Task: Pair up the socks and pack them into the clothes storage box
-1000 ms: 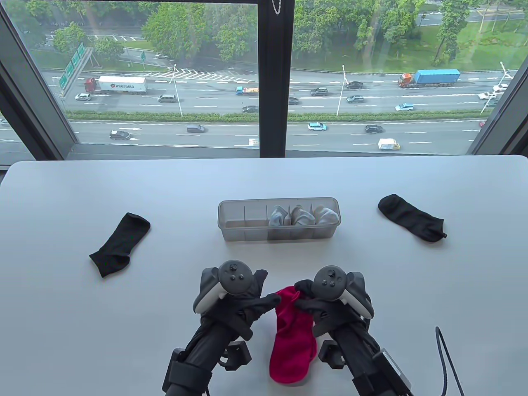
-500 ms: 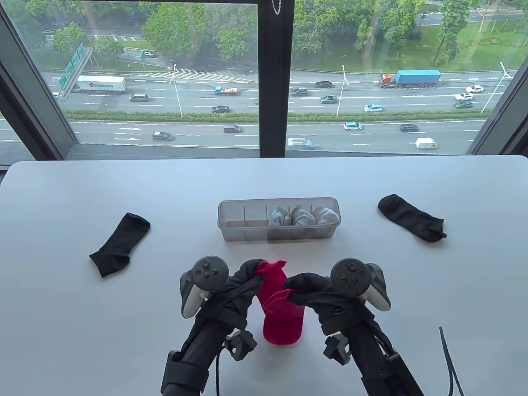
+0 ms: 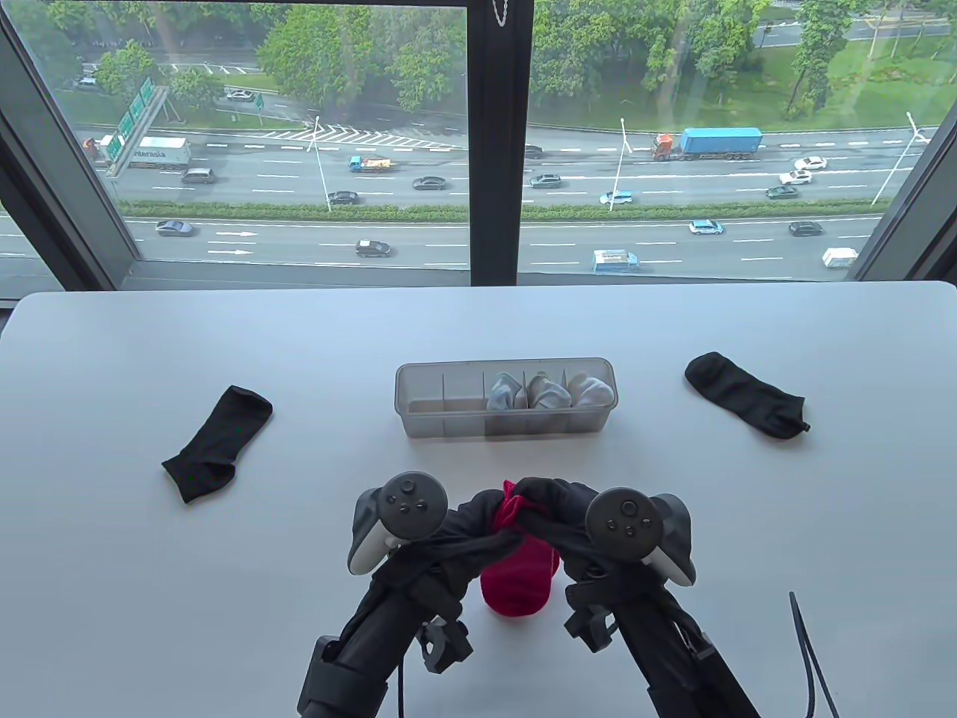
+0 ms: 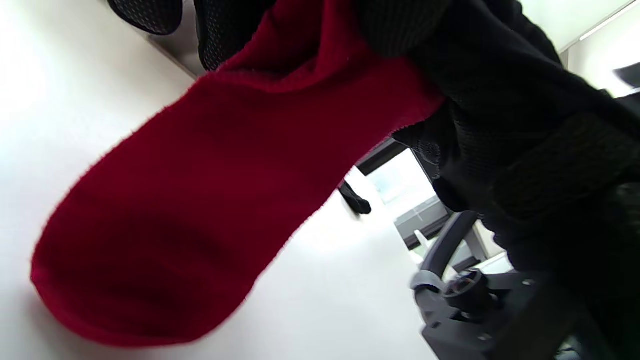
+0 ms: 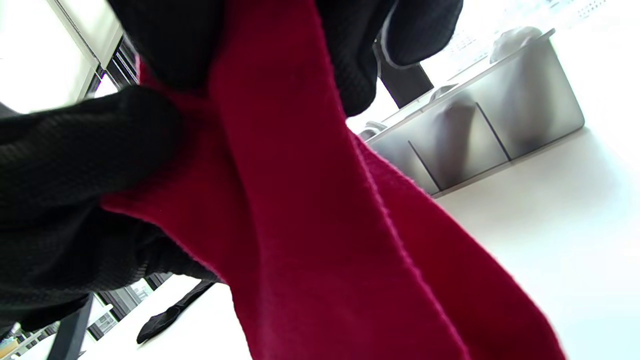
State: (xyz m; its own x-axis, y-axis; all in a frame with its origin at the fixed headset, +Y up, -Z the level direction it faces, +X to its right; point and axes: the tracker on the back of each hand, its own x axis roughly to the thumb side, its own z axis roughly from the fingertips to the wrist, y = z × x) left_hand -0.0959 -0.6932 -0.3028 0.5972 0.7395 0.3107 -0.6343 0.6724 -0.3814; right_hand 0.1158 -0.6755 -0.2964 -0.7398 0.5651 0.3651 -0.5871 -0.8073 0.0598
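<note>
Both hands hold the red socks (image 3: 519, 580) just above the table's near middle. My left hand (image 3: 478, 523) grips the upper end from the left, and my right hand (image 3: 549, 512) grips it from the right; the fingers meet at the top. The red fabric (image 4: 200, 200) hangs down with its toe near the tabletop, and in the right wrist view the red socks (image 5: 310, 210) run between my gloved fingers. The clear storage box (image 3: 419, 389) stands beyond the hands, with three grey-white sock bundles (image 3: 546, 390) in its right compartments. One black sock (image 3: 217, 443) lies left, another black sock (image 3: 744, 395) right.
The box's two left compartments (image 3: 445, 395) hold nothing. A black cable (image 3: 811, 658) curls at the near right edge. The white table (image 3: 224, 583) ends at a large window at the back.
The hands came together over the red socks and folded them shorter. The left hand swung back right, the right hand moved left and up to meet it.
</note>
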